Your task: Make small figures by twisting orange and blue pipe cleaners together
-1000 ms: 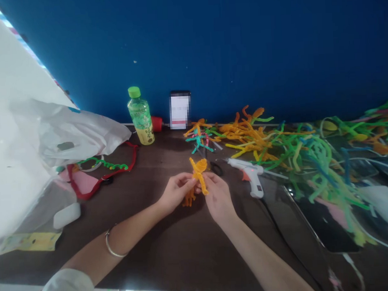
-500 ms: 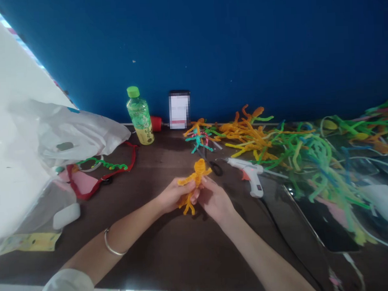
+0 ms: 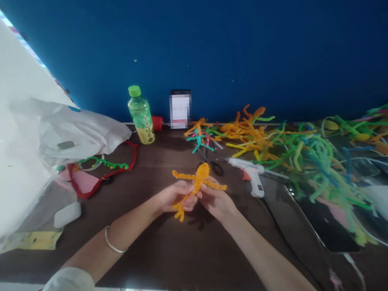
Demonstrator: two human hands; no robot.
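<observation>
An orange pipe-cleaner figure (image 3: 201,175) with a wound head, two arms and legs is held above the dark table. My left hand (image 3: 177,197) is closed on its lower body from the left, thumb on top. From the right, my right hand (image 3: 216,198) pinches the figure's body below its right-hand arm. The fingers of both hands nearly meet, partly hidden behind the figure. Just beyond it lie black-handled scissors (image 3: 217,168). A white glue gun (image 3: 253,175) with an orange trigger rests to the right of my right hand.
Pipe cleaners (image 3: 254,136) in orange, green and yellow heap along the back right. Small finished figures (image 3: 198,139) lie near a propped phone (image 3: 180,109). A green-capped bottle (image 3: 142,120) and a plastic bag (image 3: 80,131) stand left. A dark tablet (image 3: 326,225) lies right.
The figure has turned in my hands: its head tilts to the right, its arms now stretch out visibly to both sides, and its legs point down-left. My hands stay in nearly the same place.
</observation>
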